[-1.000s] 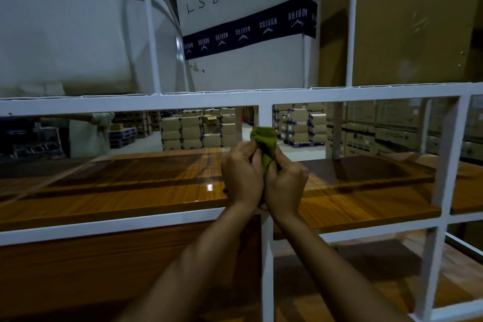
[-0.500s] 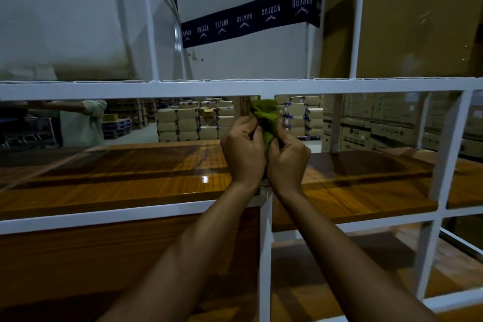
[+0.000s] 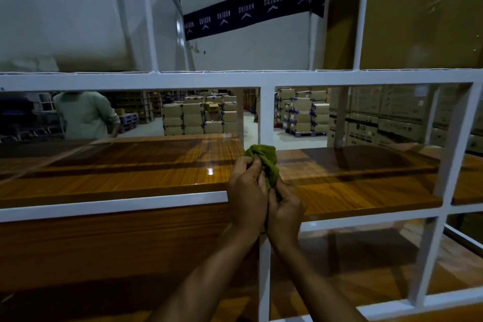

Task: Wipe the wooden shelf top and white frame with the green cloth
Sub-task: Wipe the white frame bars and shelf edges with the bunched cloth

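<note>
Bunched at picture centre, against the foot of the white frame [image 3: 266,112] upright: green cloth [image 3: 265,161], gripped by left hand [image 3: 247,191] and right hand [image 3: 285,214], fingers curled tight round it. Lower cloth and upright joint hidden behind the hands. Wooden shelf top [image 3: 130,178] open left and right, edged in front by a white rail. Middle left, a person [image 3: 83,115], cut off by the upper rail.

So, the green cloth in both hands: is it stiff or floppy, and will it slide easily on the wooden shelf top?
Probably floppy: the green cloth is bunched and creased between the left hand and right hand. It would likely slide easily, since the wooden shelf top looks glossy.
</note>
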Available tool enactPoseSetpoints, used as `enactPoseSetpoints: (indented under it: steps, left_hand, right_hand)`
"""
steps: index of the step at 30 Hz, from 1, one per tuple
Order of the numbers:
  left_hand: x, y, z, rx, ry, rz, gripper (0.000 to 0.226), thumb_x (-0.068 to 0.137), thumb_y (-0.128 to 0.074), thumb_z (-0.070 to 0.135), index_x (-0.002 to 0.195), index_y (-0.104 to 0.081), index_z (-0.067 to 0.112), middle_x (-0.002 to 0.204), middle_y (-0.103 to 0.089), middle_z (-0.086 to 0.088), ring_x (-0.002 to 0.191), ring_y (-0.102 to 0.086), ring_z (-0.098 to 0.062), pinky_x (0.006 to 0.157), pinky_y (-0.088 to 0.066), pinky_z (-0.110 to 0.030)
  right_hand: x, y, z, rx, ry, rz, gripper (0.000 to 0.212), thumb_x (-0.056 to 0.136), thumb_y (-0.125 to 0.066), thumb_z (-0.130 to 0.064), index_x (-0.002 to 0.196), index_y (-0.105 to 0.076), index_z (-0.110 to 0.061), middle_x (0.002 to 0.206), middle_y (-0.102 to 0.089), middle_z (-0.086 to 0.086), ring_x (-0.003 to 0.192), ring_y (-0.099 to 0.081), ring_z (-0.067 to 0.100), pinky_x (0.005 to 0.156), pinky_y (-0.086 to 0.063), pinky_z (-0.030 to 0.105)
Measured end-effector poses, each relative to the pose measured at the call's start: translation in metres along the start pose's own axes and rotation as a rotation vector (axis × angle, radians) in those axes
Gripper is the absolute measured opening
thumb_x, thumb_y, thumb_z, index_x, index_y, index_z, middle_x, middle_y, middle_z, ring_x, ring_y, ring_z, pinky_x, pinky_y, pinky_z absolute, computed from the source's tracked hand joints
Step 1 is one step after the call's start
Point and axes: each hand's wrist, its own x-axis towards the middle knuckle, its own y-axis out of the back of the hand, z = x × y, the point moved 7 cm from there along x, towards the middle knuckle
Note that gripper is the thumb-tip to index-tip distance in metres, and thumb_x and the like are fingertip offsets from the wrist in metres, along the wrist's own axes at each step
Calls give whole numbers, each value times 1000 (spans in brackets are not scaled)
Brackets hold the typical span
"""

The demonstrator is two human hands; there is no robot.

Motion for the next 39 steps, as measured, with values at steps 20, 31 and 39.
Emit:
enactPoseSetpoints:
  steps: [20,31,39]
  left_hand:
    - [97,20,46,-62,-27,136,13,87,-64,0,89,-74,7,86,-68,-4,77,-60,-12,67,-44,-11]
    - [75,16,28,-131,-67,178,18,88,-63,-1,101,-74,3,98,-72,-7,88,-66,-11,77,-54,-20]
    - [10,4,-3,-101,-22,68,22,87,-64,-4,107,-72,2,103,-70,-5,93,-57,1,80,-46,-7]
  right_hand:
    - [111,-9,-68,-30,66,-10,16,88,-60,-14,94,-75,-17,59,-63,-2,52,-55,16,48,-43,36]
    - [93,-11,-59,-14,24,9,31,88,-61,-5,118,-72,-10,83,-73,-1,63,-61,11,58,-50,29]
    - [26,-6,-15,-17,-36,-14,23,90,-61,-1,102,-74,-16,69,-66,-6,60,-58,7,54,-41,18]
